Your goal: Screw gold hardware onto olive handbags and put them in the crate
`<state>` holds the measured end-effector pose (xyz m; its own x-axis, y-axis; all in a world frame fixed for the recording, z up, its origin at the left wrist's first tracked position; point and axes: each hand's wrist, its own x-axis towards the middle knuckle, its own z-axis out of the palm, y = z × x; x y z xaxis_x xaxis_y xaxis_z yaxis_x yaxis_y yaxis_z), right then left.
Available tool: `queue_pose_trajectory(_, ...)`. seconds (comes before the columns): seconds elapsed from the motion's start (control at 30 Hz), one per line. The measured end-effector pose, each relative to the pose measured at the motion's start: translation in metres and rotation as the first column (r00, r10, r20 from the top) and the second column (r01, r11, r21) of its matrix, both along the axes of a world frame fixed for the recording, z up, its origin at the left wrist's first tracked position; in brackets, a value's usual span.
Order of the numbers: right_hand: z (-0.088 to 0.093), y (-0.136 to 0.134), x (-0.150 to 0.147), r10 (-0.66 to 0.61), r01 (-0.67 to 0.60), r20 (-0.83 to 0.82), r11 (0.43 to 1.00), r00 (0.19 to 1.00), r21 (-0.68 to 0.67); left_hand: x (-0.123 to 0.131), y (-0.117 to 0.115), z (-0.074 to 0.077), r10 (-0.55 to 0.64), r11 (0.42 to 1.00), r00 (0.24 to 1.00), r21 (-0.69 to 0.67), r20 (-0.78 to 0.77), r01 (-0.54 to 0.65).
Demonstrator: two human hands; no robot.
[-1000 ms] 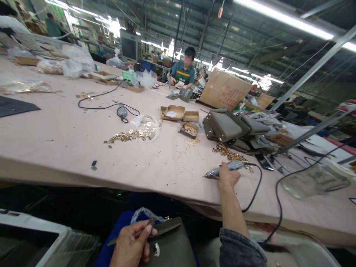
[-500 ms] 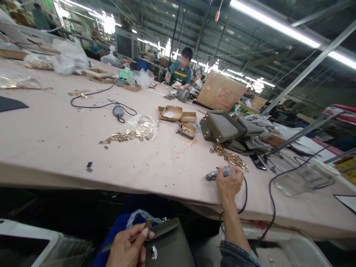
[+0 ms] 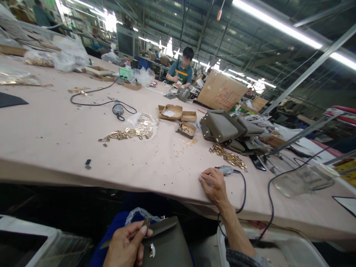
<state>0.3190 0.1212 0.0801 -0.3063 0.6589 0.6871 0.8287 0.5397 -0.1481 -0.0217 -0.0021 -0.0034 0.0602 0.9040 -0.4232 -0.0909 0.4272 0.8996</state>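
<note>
My left hand [image 3: 126,243] pinches a small strap end with a metal fitting [image 3: 146,221] on the flap of a grey-olive bag [image 3: 169,244] that rests on my lap. A shiny metal clasp [image 3: 151,250] with a white scrap shows on the bag's front. Over the table near its front edge, my right hand [image 3: 214,184] is loosely curved, with its fingers a little apart. Just behind it lies a corded electric screwdriver [image 3: 227,170]; my hand hides its front end. Tiny dark and gold bits are scattered left of that hand.
Gold metal fittings [image 3: 229,157] lie beside stacked grey bags [image 3: 222,126]. Small cardboard boxes [image 3: 172,112], another gold heap [image 3: 125,134] and a second corded tool [image 3: 118,109] sit farther back. Cords hang over the right edge. A co-worker [image 3: 182,72] stands across the table.
My right hand has let go of the screwdriver's body and moved left across its front end. The screwdriver stays lying on the table. My left hand keeps its pinch and has barely moved.
</note>
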Motion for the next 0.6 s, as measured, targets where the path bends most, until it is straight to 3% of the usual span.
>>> queue_pose_trajectory(0.3,0.0001,0.0072,0.0055,0.1,-0.108,-0.068,0.988,0.993,-0.114,0.0024,0.0002,0.0067,-0.004,1.0,1.0,0.011,-0.006,0.004)
queue_pose_trajectory(0.6,0.0025,0.0086,0.0091,0.093,-0.114,-0.117,0.975,0.989,-0.192,-0.0012,0.0012,-0.0008,-0.055,0.998,0.997,0.008,-0.055,0.056)
